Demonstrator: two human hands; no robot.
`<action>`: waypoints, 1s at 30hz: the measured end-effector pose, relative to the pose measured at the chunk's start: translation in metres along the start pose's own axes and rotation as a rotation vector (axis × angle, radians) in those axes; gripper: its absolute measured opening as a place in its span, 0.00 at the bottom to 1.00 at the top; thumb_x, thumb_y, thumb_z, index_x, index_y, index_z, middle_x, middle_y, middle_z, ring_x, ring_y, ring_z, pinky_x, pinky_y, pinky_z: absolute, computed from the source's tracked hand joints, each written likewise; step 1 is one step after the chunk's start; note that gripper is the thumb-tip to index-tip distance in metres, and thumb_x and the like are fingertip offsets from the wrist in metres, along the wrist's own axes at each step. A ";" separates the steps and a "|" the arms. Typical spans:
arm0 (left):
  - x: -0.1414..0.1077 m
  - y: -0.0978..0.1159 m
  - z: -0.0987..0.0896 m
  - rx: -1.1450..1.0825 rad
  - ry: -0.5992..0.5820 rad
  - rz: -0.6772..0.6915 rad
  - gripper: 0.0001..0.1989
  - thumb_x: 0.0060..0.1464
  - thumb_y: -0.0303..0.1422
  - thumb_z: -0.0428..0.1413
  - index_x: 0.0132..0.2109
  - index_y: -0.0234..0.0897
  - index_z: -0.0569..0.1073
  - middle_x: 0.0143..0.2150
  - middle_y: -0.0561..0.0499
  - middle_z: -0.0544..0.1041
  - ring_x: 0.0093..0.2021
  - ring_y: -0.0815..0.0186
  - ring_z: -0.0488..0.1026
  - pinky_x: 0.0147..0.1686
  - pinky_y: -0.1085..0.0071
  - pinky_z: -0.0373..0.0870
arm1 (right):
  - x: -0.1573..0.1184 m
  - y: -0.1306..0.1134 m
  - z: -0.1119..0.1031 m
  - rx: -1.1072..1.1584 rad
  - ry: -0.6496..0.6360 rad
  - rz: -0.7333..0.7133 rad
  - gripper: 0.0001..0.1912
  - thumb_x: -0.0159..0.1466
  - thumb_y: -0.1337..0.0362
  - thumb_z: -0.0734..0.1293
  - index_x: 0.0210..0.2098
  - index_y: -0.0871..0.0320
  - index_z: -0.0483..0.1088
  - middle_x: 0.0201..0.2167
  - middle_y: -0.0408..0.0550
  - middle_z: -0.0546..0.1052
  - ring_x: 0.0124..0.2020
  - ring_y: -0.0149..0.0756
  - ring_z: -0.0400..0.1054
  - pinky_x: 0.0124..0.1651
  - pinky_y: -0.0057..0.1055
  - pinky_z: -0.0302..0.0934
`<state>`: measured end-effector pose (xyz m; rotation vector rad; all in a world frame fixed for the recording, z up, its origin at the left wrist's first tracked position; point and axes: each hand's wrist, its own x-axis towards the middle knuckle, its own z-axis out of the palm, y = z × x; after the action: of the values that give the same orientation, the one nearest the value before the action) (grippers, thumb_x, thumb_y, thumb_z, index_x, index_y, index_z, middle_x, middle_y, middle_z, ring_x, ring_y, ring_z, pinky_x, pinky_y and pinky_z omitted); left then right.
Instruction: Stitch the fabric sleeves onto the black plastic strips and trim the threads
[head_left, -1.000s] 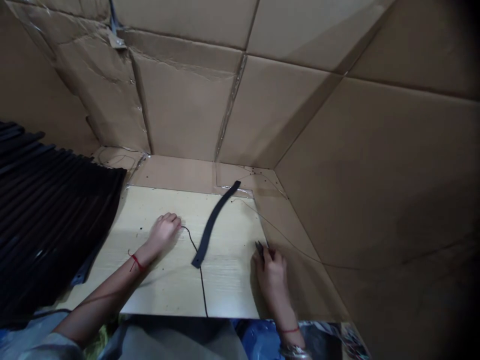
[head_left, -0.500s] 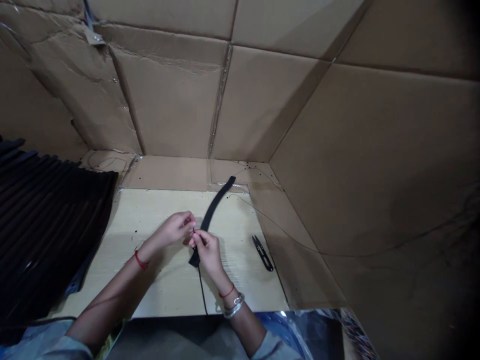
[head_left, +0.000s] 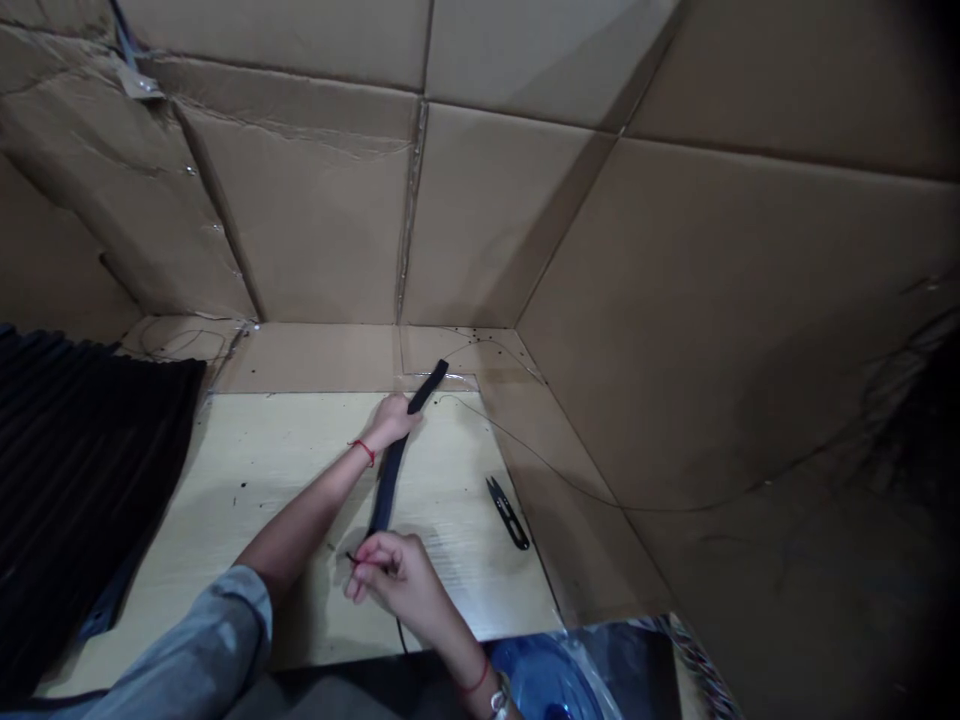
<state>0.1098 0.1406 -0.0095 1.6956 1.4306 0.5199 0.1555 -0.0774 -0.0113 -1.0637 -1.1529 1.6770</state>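
A long black strip runs diagonally over the pale board. My left hand is closed round its upper part, with the strip's top end sticking out beyond the fingers. Nearer to me, my right hand pinches a thin dark cord end between thumb and fingertips, beside the strip's lower end. More of a dark cord shows below the right hand, reaching the board's front edge.
Black thread snips lie at the board's right side. A stack of black strips fills the left. Cardboard walls enclose the back and right. A thin thread crosses to the right. Blue plastic shows at the front.
My left hand has moved up and away to the strip's upper part and closed on it. My right hand has come nearer to me with the cord end. The view has shifted right.
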 end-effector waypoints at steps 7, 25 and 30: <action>-0.038 -0.001 -0.026 -0.574 -0.130 0.051 0.12 0.63 0.39 0.49 0.40 0.33 0.67 0.28 0.55 0.70 0.24 0.73 0.68 0.25 0.75 0.67 | -0.042 -0.027 -0.020 -0.009 -0.275 0.204 0.12 0.59 0.56 0.70 0.30 0.59 0.70 0.24 0.44 0.77 0.20 0.28 0.68 0.25 0.23 0.60; -0.158 0.049 -0.151 -1.404 0.457 0.793 0.07 0.60 0.41 0.52 0.40 0.48 0.62 0.46 0.55 0.69 0.52 0.68 0.67 0.56 0.66 0.66 | 0.031 -0.176 0.015 0.075 -0.430 -0.109 0.08 0.58 0.62 0.73 0.31 0.59 0.73 0.53 0.56 0.72 0.55 0.48 0.68 0.50 0.45 0.67; -0.158 0.053 -0.137 -1.115 0.202 0.921 0.12 0.59 0.40 0.54 0.33 0.42 0.59 0.53 0.54 0.70 0.66 0.60 0.57 0.67 0.53 0.50 | 0.090 -0.177 0.006 0.343 -0.026 -0.428 0.09 0.57 0.62 0.74 0.30 0.57 0.70 0.44 0.50 0.77 0.53 0.46 0.69 0.58 0.50 0.62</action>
<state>-0.0041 0.0364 0.1417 1.2279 0.1772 1.6408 0.1505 0.0481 0.1427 -0.5368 -0.9794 1.4767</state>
